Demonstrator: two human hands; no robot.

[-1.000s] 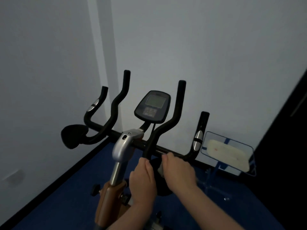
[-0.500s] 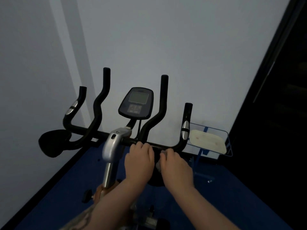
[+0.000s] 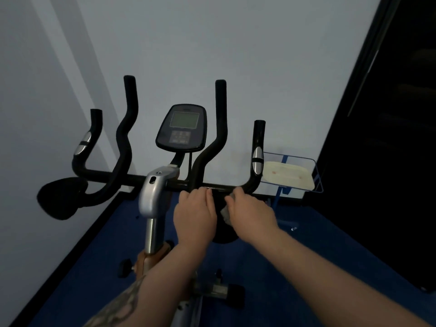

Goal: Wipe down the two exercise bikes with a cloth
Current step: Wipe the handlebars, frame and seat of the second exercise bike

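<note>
Hands (image 3: 224, 212) on handlebar (image 3: 221, 186), cloth (image 3: 226, 212) under right.

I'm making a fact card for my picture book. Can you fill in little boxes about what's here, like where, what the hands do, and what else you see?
place: room corner with pale walls and blue floor
main thing: exercise bike with black handlebars
screen: display console, dark
left hand: fingers curled over the handlebar
right hand: grips a grey cloth against the handlebar
beside it: pale pad in a blue frame, right of the bike
second bike: not in view
</note>
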